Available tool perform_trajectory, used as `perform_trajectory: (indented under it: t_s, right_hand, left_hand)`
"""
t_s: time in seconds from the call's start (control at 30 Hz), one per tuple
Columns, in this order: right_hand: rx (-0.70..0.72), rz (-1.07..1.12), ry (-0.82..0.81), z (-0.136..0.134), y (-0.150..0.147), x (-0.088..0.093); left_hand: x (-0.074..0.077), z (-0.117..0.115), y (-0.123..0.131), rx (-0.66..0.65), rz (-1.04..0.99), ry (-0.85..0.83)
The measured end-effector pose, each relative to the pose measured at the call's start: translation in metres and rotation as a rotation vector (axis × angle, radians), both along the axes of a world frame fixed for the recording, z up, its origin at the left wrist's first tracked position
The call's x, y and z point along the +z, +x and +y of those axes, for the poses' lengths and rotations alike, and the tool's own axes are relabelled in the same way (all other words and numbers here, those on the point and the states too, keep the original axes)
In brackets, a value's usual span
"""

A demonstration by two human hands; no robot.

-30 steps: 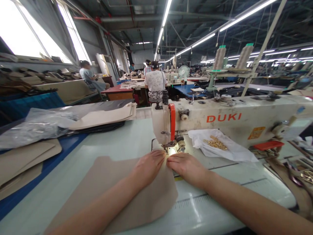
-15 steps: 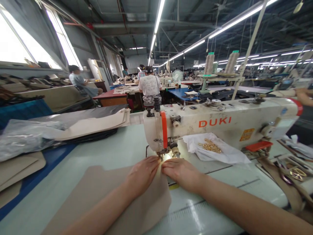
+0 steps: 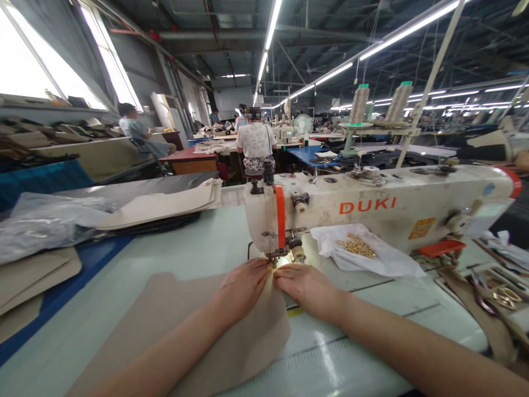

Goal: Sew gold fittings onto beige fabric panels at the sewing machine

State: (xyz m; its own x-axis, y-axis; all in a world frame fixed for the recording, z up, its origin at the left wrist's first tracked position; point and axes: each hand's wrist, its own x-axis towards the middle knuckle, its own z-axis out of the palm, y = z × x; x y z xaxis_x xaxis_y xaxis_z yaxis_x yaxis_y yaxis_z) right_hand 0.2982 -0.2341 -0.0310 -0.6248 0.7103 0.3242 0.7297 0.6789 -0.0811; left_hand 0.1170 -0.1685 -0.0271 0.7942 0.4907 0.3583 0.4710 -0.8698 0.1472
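Beige sheet (image 3: 248,342) under the left hand (image 3: 243,284), its edge at the right hand (image 3: 306,285); fingers close together, whether pinching I cannot tell. It lies on a pale table (image 3: 215,237) at a white sewing machine (image 3: 322,207); 2 thread cones (image 3: 359,106) beyond.

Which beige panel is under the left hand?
The big front panel, running up to the sewing machine; left hand rests on it. Other beige panels lie stacked left and behind.
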Motion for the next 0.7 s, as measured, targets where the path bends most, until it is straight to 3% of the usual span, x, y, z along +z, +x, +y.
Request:
perform_trajectory:
  t_s: [0.4,0.7]
  right_hand:
    - [-0.001,0.02,0.013,-0.002,0.002,0.002]
    - [0.194,-0.04,0.175,-0.025,-0.022,0.004]
  left_hand:
    - [-0.005,0.001,0.003,0.031,-0.015,0.002]
    - [-0.001,-0.05,-0.039,0.106,-0.018,-0.084]
